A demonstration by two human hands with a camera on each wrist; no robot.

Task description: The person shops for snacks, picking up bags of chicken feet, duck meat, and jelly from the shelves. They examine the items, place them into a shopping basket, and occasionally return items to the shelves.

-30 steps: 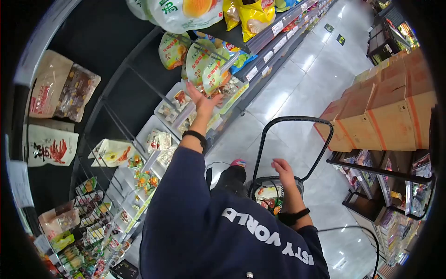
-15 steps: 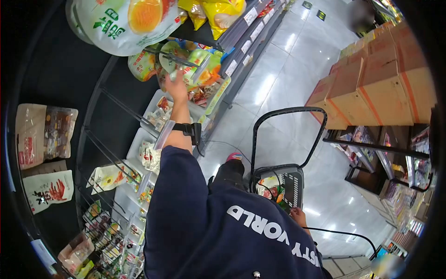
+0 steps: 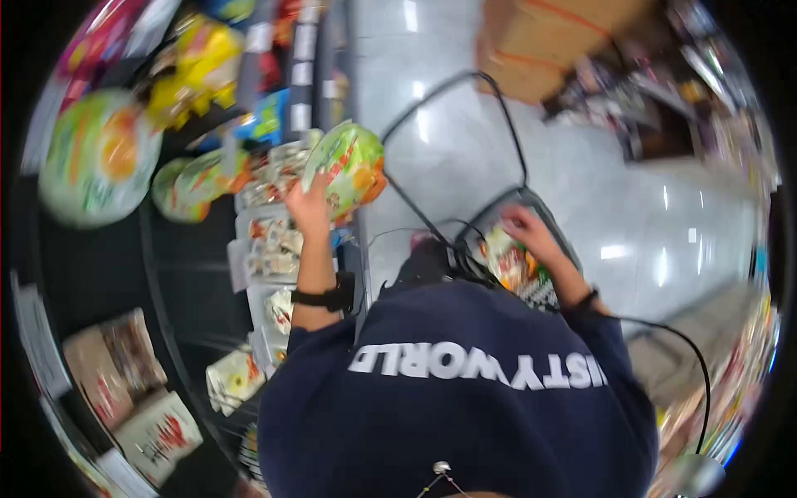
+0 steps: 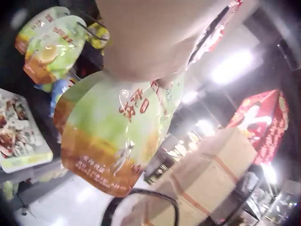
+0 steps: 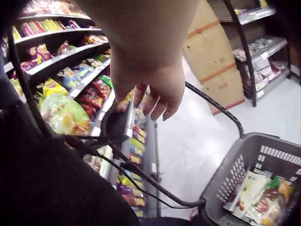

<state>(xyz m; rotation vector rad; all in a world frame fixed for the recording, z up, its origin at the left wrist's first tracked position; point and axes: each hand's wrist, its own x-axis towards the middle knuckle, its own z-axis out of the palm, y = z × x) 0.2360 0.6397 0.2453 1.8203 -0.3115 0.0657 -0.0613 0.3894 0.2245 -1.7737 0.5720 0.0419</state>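
My left hand (image 3: 311, 206) grips a green and orange pouch (image 3: 355, 170) by its top edge, beside the shelf. In the left wrist view the pouch (image 4: 110, 136) hangs below the hand (image 4: 141, 52), its printed front showing. My right hand (image 3: 533, 234) is over the shopping basket (image 3: 569, 249) in the head view and holds nothing. The right wrist view shows that hand (image 5: 153, 87) with its fingers hanging loosely, and the grey basket (image 5: 225, 174) at lower right. White and colourful packets (image 5: 263, 200) lie inside it.
Two similar pouches (image 3: 199, 184) hang on the rack at left, above trays of small wrapped snacks (image 3: 278, 241). The basket's black handle (image 3: 448, 87) stands raised over the tiled floor. Cardboard boxes (image 3: 548, 41) are stacked across the aisle. A black cable (image 3: 689, 349) runs at right.
My left hand has come away from the rack with one pouch, moving out toward the aisle. The right hand has risen over the basket. The head view has turned.
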